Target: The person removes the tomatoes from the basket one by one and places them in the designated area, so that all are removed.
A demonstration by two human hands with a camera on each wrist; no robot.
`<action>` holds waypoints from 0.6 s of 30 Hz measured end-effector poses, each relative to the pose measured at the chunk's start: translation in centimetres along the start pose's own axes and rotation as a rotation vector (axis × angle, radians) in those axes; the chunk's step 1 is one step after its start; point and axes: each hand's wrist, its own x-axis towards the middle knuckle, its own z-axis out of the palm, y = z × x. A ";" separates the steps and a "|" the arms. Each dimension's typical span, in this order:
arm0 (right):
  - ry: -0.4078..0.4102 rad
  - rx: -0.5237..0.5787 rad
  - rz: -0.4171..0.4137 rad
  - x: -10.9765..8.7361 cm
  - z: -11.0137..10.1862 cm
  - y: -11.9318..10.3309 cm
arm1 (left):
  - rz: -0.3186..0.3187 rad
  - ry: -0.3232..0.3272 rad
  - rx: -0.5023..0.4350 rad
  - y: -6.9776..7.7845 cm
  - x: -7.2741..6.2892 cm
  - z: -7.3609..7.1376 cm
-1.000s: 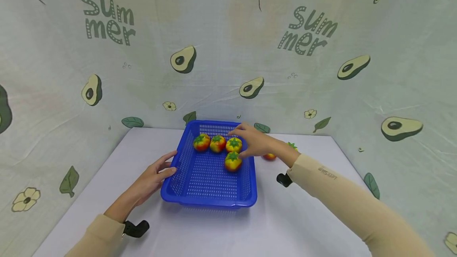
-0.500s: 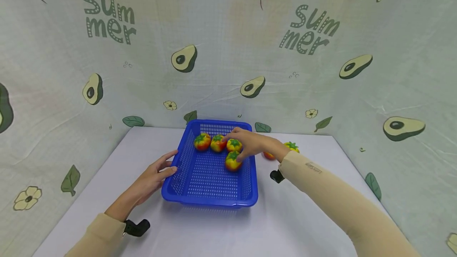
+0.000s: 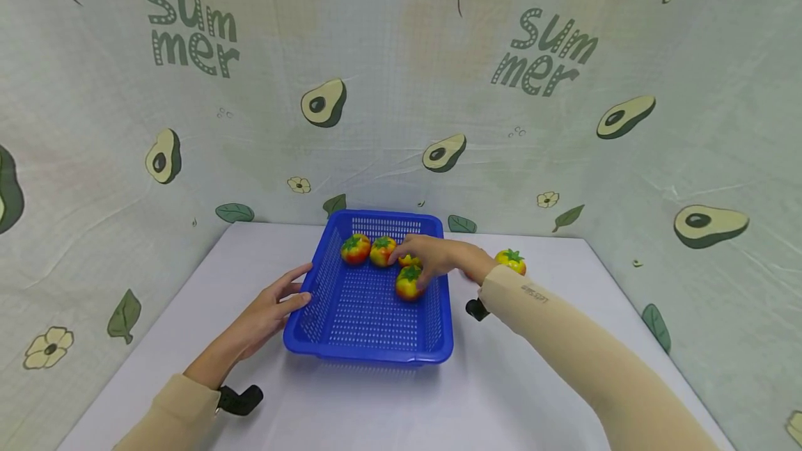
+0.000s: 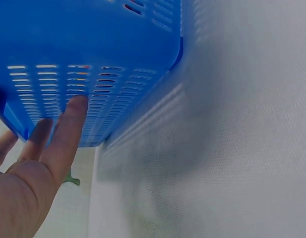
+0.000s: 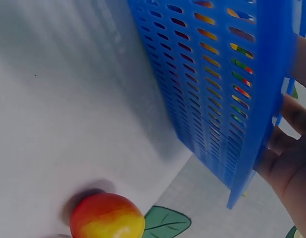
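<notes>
we reach forward with our left arm (image 3: 166, 413) and our right arm (image 3: 564, 336). our left hand (image 3: 269, 312) keeps its fingers (image 4: 67, 136) extended, thumb (image 3: 296, 302) apart; our right hand (image 3: 434, 254) arches palm down, fingertips (image 3: 395, 257) lowered, its grip partly hidden.

Beige sleeves (image 3: 564, 326), dark lettering (image 3: 535, 294) on right one; black wrist cameras (image 3: 241, 401).

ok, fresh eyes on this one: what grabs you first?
The bright blue basket on the white table, with four red-and-yellow tomato-like fruits toward its far side. Next, the left hand at the basket's left side and the right hand over the right-hand fruits. Behind, the avocado-print cloth with its "summer" lettering.
</notes>
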 end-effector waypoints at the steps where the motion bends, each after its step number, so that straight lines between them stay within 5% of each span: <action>1: -0.009 -0.002 0.003 0.1 0.1 0.0 | -0.001 0.001 0.001 0.0 0.0 0.0; 18: -0.073 -0.100 0.019 1.5 1.5 -0.3 | -0.017 0.008 -0.006 0.2 0.0 0.1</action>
